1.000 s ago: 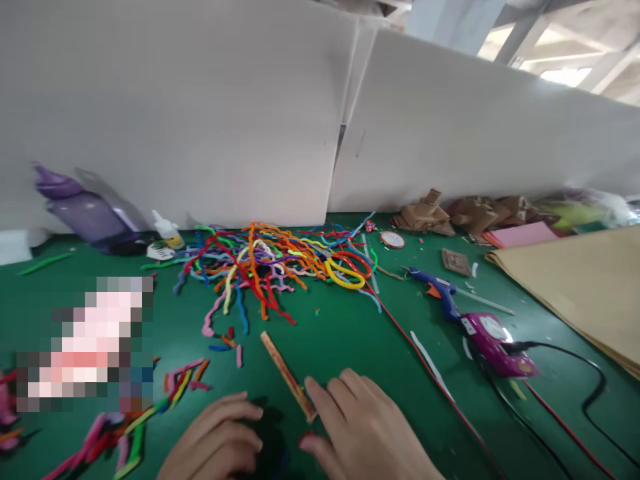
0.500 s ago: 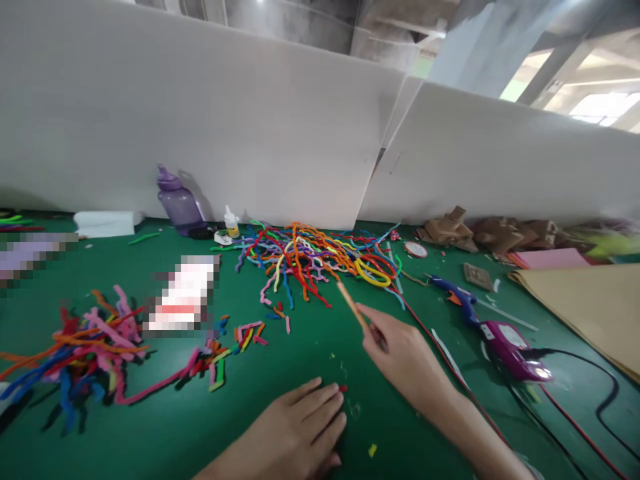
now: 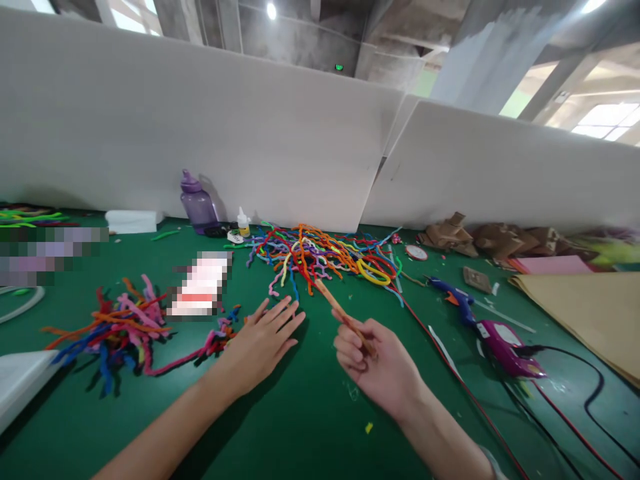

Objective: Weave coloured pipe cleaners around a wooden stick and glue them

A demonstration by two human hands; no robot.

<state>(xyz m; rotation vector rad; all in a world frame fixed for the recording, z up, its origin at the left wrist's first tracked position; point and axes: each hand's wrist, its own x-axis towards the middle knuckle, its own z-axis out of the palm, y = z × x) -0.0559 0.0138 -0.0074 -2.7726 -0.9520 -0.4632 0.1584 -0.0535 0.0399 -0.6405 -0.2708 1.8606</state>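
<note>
My right hand [image 3: 377, 363] is closed around a flat wooden craft stick [image 3: 331, 301], which points up and to the left, clear of the table. To its left, my left hand [image 3: 267, 340] holds nothing. Its fingers are spread, palm down, over or on short cut pieces of pipe cleaner [image 3: 220, 337], some hidden under it. Beyond both hands lies a tangled heap of long coloured pipe cleaners [image 3: 320, 253]. Another bundle of pipe cleaners [image 3: 133, 320], mostly pink, orange and blue, is on the left.
A purple glue gun [image 3: 505, 347] with trailing cables lies at right, near brown paper sheets [image 3: 575, 300]. At the back stand a purple water bottle [image 3: 199, 207] and a small glue bottle [image 3: 243, 223]. Grey panels [image 3: 225, 133] close off the far edge. A blurred-out rectangle [image 3: 203, 283] lies left of centre.
My left hand has moved up and left from the near table, spreading its fingers. My right hand has turned over, showing its curled fingers on the stick. The view has shifted slightly left.
</note>
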